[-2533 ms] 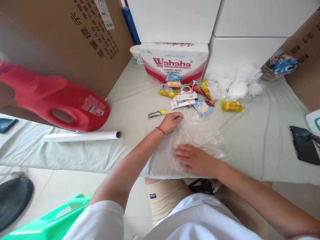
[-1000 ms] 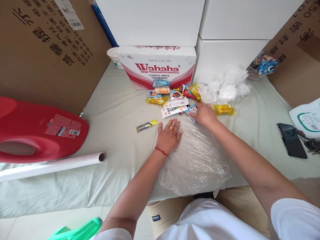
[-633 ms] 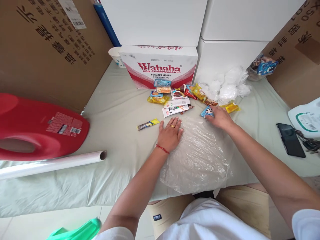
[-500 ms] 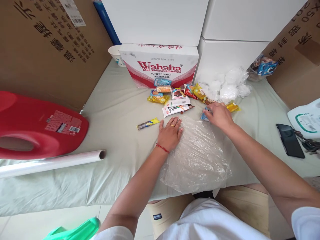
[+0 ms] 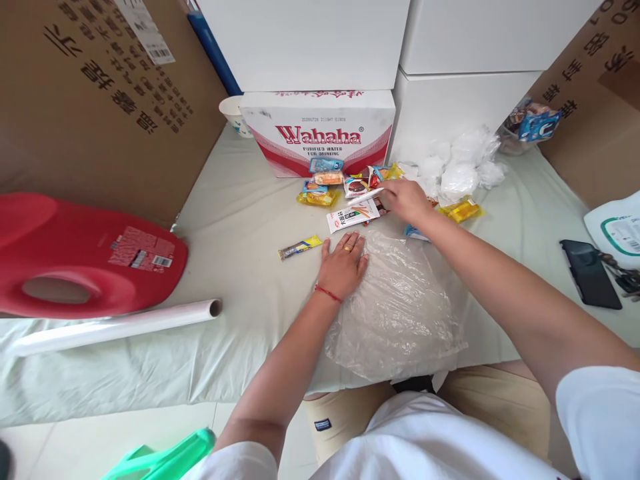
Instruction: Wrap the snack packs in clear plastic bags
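Note:
My left hand point(image 5: 344, 265) lies flat with fingers outstretched on the upper left edge of a clear plastic bag point(image 5: 400, 313). In my right hand point(image 5: 407, 200), a white snack packet point(image 5: 366, 197) is pinched by its right end, tilted over the pile. Just below it lies another white snack packet point(image 5: 353, 216) with printed sticks. A yellow and grey snack bar point(image 5: 300, 247) rests left of my left hand. Beneath my right forearm a blue packet point(image 5: 415, 232) is partly hidden. Yellow packets point(image 5: 317, 199) and a round-biscuit packet point(image 5: 356, 185) sit behind.
Behind the snacks stands a Wahaba water carton point(image 5: 320, 133), with white boxes around it. White plastic bundles point(image 5: 457, 173) sit at the back right. A red jug point(image 5: 95, 260) and a film roll point(image 5: 120, 327) lie left; a phone point(image 5: 590, 273) lies right.
My right hand has moved left from the blue packet and taken hold of a white snack packet, raising one end. My left hand stays flat on the bag.

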The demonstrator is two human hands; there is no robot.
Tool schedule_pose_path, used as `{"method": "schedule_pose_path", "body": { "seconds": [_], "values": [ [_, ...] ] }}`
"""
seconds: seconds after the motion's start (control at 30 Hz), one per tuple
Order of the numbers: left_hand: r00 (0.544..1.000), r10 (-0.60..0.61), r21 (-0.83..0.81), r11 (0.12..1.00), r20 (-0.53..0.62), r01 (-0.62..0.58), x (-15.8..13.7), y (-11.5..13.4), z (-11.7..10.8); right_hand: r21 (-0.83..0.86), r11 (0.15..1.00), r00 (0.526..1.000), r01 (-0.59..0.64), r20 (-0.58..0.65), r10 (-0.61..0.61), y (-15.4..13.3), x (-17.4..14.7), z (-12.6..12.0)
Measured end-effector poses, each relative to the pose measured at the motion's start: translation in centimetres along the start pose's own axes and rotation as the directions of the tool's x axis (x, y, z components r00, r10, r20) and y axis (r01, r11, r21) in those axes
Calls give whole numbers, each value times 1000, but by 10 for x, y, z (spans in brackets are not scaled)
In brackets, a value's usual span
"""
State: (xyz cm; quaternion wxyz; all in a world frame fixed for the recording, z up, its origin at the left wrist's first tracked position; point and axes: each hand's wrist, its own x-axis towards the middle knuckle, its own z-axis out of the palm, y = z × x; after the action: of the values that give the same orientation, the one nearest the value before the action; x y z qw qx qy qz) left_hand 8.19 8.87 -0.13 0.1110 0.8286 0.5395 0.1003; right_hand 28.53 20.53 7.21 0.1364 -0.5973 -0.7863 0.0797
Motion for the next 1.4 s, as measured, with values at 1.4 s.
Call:
{"method": "schedule_pose_path", "body": {
  "seconds": [1.4],
  "values": [
    [998,7,-145,989,59,2,4,-13,-5,122,933,934,339,74,-349,-26,-178,36]
  ]
}}
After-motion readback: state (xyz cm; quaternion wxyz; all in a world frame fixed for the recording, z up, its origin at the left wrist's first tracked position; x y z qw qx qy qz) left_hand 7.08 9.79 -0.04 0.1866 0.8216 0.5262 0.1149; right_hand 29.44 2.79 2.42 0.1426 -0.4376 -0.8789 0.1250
